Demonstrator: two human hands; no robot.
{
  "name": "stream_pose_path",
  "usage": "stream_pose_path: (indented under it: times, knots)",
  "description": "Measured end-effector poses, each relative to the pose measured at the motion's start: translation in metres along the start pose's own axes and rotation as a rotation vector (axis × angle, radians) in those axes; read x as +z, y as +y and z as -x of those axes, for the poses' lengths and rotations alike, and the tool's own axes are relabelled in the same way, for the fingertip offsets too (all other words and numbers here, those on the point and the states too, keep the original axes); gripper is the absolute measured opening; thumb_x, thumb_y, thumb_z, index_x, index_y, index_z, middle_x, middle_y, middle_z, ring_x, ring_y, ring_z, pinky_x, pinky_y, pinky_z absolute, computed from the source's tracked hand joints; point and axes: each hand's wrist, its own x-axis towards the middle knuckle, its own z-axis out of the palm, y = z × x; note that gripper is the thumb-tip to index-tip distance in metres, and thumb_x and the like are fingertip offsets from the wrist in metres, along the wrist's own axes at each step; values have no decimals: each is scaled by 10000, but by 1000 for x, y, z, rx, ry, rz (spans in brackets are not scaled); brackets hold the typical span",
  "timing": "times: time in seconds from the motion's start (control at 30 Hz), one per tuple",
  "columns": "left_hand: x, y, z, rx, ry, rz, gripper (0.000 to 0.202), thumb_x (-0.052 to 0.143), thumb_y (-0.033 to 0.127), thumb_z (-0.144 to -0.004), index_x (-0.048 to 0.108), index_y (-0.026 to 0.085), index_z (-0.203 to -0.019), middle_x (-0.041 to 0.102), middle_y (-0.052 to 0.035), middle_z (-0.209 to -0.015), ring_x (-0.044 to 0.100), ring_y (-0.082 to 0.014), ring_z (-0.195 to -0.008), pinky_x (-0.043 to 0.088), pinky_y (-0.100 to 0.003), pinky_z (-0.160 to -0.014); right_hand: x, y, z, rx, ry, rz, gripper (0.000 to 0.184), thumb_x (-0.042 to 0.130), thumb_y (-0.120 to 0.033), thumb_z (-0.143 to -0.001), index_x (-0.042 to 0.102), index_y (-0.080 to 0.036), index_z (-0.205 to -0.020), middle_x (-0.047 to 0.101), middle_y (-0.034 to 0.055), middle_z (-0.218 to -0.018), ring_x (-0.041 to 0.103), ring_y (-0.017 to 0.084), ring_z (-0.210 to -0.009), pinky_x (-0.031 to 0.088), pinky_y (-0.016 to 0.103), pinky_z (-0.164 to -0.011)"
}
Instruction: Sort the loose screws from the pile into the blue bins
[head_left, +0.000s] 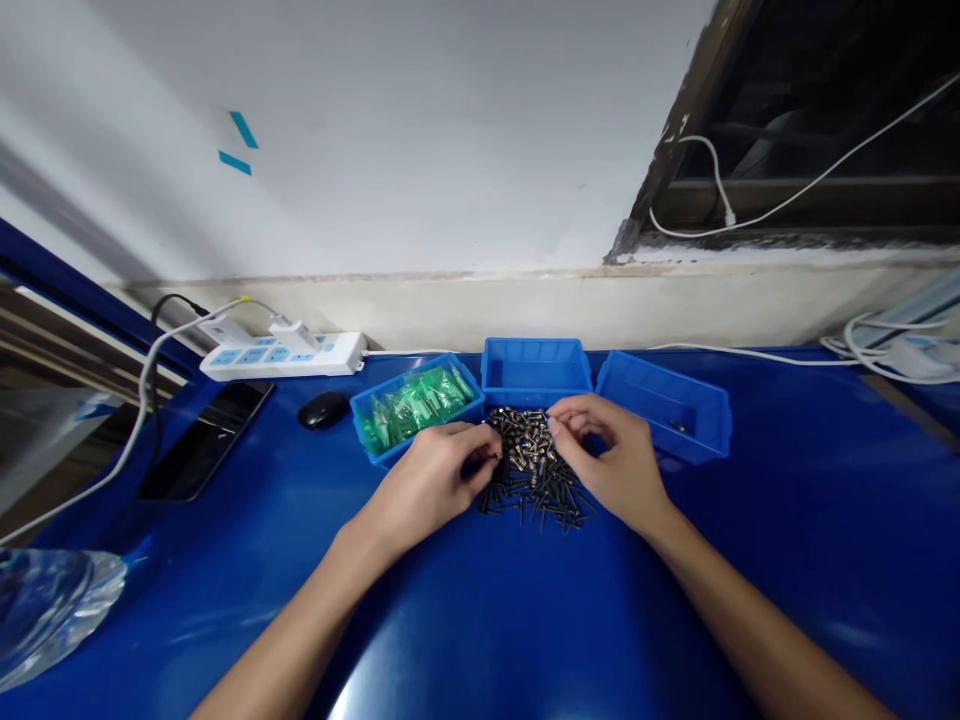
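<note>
A heap of small dark and silvery screws [534, 470] lies on the blue table [480, 620], in front of three blue bins. My left hand [435, 478] rests at the heap's left edge, fingers curled into a pinch over the screws. My right hand [615, 455] sits on the heap's right side, its fingertips pinched together at the top of the heap. What either pinch holds is too small to make out. The left bin [416, 407] is full of green plastic pieces. The middle bin [535, 370] looks empty. The right bin [664, 405] holds a single tiny dark item.
A white power strip [281, 353] with plugs and cables lies at the back left. Beside it are a black mouse [323, 409] and a dark phone [206, 438]. A clear plastic bag [45, 605] sits at the near left. White cables [892, 355] lie at the back right.
</note>
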Motion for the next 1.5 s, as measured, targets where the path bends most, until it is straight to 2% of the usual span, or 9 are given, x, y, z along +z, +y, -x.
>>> stream_pose_path:
  times: [0.13,0.23,0.43,0.57,0.77,0.9,1.07,1.2,1.5]
  knots:
    - [-1,6,0,64,137,190,84,602,132,-918,551,190,-887,688,4,-829,645,-113,-719,520,-229,-678,3,-1,2,153,-285,-188,172,688,-264,-824,730,-194,-974,761,35,-783,716,170,-678,576,291,-662]
    - [0,8,0,103,202,251,156,614,123,-924,489,203,-877,699,12,-852,655,-98,-743,529,-205,-703,4,-3,1,326,-401,-332,272,788,-343,-771,753,-176,-983,793,67,-824,769,214,-742,605,314,-702]
    - [5,8,1,136,237,230,187,633,95,-926,484,207,-911,699,22,-865,673,-91,-744,537,-185,-702,8,-8,-1,499,-394,-490,339,910,-381,-656,738,-172,-860,775,47,-695,755,201,-639,594,291,-616]
    - [4,5,2,113,203,50,137,658,121,-924,551,197,-965,674,9,-849,657,-128,-720,532,-235,-670,8,-9,-2,527,-340,-513,306,926,-308,-606,684,-182,-746,747,16,-627,733,176,-579,583,264,-570]
    - [2,2,2,-122,-83,-323,164,610,83,-908,595,162,-1051,681,-66,-927,679,-217,-754,524,-329,-647,-9,-2,-12,336,62,-462,170,806,-244,-668,652,-202,-725,732,-3,-602,693,140,-526,548,234,-518]
    - [5,4,1,-196,-153,-366,135,551,58,-918,590,154,-1004,669,-67,-910,667,-210,-752,493,-319,-643,-17,1,-16,252,259,-355,151,763,-259,-683,625,-216,-729,712,-14,-601,660,130,-497,531,239,-509]
    - [5,3,-1,-204,-165,-342,136,510,55,-935,591,154,-981,659,-65,-895,652,-208,-760,444,-315,-637,-10,8,-8,67,83,136,47,659,-260,-776,661,-213,-770,680,4,-630,654,156,-548,490,261,-533]
    - [6,3,-2,-195,-168,-357,163,480,43,-935,594,154,-966,636,-55,-846,619,-194,-716,395,-309,-612,-3,16,-6,-92,-75,540,131,606,-190,-819,720,-211,-881,637,-3,-622,631,174,-562,452,285,-577]
    - [8,3,-2,-177,-174,-400,222,423,21,-928,601,140,-990,604,-50,-794,543,-171,-635,297,-314,-563,5,27,-15,-128,-131,605,152,614,-147,-848,737,-209,-913,676,11,-677,631,178,-586,462,283,-634]
